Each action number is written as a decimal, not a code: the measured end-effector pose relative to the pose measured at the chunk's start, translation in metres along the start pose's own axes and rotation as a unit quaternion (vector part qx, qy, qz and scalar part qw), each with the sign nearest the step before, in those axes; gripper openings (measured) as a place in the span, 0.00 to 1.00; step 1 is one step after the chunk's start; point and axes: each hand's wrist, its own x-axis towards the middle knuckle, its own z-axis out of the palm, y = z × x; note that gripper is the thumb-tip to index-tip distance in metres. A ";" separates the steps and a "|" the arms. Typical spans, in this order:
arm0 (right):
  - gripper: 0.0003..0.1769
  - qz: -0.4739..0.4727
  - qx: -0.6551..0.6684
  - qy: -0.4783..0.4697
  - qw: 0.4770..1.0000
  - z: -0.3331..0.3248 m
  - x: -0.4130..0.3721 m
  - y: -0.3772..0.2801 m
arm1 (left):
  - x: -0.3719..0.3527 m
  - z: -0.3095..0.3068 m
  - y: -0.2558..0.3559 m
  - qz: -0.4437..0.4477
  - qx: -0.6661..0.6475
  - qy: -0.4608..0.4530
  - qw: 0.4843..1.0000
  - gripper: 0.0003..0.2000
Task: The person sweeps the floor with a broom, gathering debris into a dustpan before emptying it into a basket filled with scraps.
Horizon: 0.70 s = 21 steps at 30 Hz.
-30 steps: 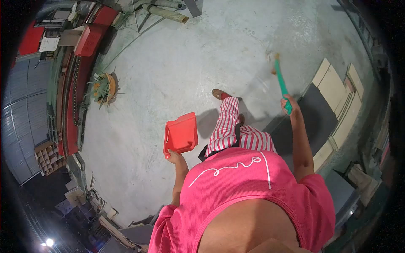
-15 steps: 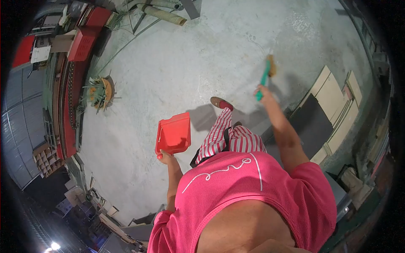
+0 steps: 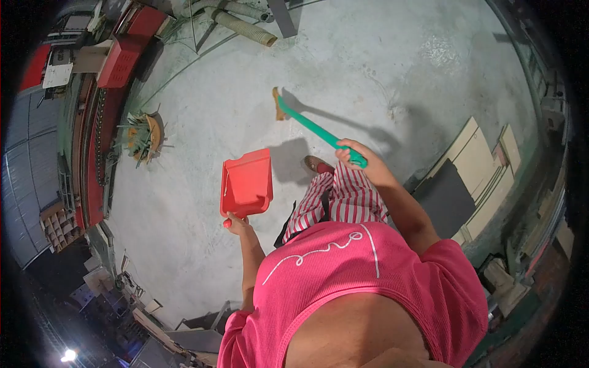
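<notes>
My left hand (image 3: 235,224) is wrapped round the handle of a red dustpan (image 3: 248,181), held out in front of me on the left with its wide side facing away. In my right hand (image 3: 362,158) is the green handle of a hand brush (image 3: 313,127). The brush slants away to the left, its yellowish bristles (image 3: 278,104) over the grey floor, beyond the dustpan. A shadow of the brush falls on the floor to its right.
A yellowish tub of offcuts (image 3: 146,136) stands on the left, near a long red machine (image 3: 119,64). Ribbed hose (image 3: 245,29) lies at the far end beside a dark post (image 3: 282,17). Pale boards (image 3: 472,153) and a dark panel (image 3: 443,196) are on the right.
My right hand has swung the brush leftward across the floor, from far right to ahead of the dustpan. The dustpan has shifted slightly away from me. My leg has moved too.
</notes>
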 end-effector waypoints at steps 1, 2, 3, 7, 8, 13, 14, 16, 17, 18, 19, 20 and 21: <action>0.08 -0.043 -0.045 -0.002 0.998 -0.008 -0.003 -0.008 | -0.001 0.002 0.000 0.002 0.002 0.007 1.000 0.16; 0.08 -0.040 -0.048 -0.002 0.998 -0.032 0.001 -0.015 | -0.003 0.002 0.000 0.004 0.005 0.015 1.000 0.16; 0.07 0.006 -0.025 0.006 1.000 -0.070 0.009 -0.020 | -0.006 0.003 0.000 0.002 0.002 0.018 1.000 0.16; 0.09 0.065 -0.003 0.173 0.983 -0.122 0.020 -0.065 | -0.009 -0.002 -0.004 0.021 -0.024 0.042 0.999 0.16; 0.10 0.064 -0.002 0.241 0.968 -0.131 0.025 -0.081 | -0.011 -0.006 -0.010 0.027 -0.036 0.043 0.998 0.16; 0.08 -0.053 -0.031 0.390 0.919 -0.206 0.060 -0.173 | -0.029 -0.022 -0.052 0.158 -0.069 0.074 0.982 0.14; 0.07 -0.086 0.018 0.386 0.918 -0.247 0.075 -0.194 | -0.043 -0.016 -0.051 0.120 -0.073 0.118 0.983 0.14; 0.07 -0.095 0.064 0.395 0.911 -0.260 0.088 -0.234 | -0.064 -0.010 -0.052 0.085 -0.077 0.160 0.980 0.14; 0.07 -0.095 0.068 0.392 0.912 -0.258 0.100 -0.244 | -0.073 -0.010 -0.053 0.043 -0.117 0.141 0.982 0.13; 0.07 -0.098 0.066 0.430 0.895 -0.252 0.112 -0.253 | -0.076 -0.008 -0.048 -0.002 -0.153 0.119 0.981 0.13; 0.07 -0.101 0.063 0.467 0.876 -0.253 0.126 -0.263 | -0.087 -0.007 -0.052 0.002 -0.152 0.116 0.982 0.13; 0.07 -0.080 -0.024 0.453 0.888 -0.275 0.146 -0.260 | -0.095 -0.005 -0.051 -0.006 -0.154 0.122 0.980 0.13; 0.07 -0.053 -0.359 0.374 0.854 -0.293 0.165 -0.253 | -0.102 -0.002 -0.050 -0.014 -0.157 0.129 0.979 0.13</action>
